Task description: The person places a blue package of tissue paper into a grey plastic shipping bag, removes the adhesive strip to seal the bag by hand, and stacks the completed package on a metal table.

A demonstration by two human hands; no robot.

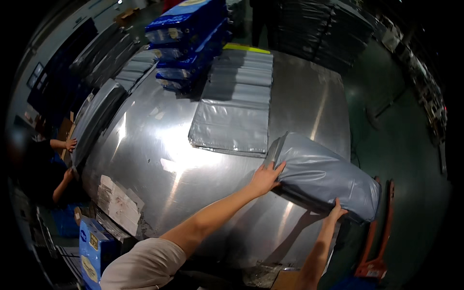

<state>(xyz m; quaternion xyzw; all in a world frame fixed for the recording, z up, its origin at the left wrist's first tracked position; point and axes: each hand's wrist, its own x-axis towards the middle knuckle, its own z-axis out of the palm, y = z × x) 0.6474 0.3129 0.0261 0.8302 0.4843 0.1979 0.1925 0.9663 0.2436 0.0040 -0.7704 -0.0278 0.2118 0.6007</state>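
A thick, shiny bundle of grey plastic bags (328, 174) lies slantwise at the right side of the metal table, its far right end reaching past the table edge. At its left end, my left hand (268, 178) grips the near corner, with the fingers spread over the edge. My right hand (337, 211) holds the near long side, thumb on top and the other fingers mostly hidden beneath. Just beyond the bundle, overlapping flat grey plastic bags (232, 123) lie in a row on the table.
Blue printed packs (181, 46) are stacked at the back of the metal table (159, 130). At the left, another person's hands (71, 144) touch a grey bundle (96, 113). Torn cardboard (118, 203) and a blue box (96, 249) are near left. Orange-red pallet-truck forks (382, 232) stand right.
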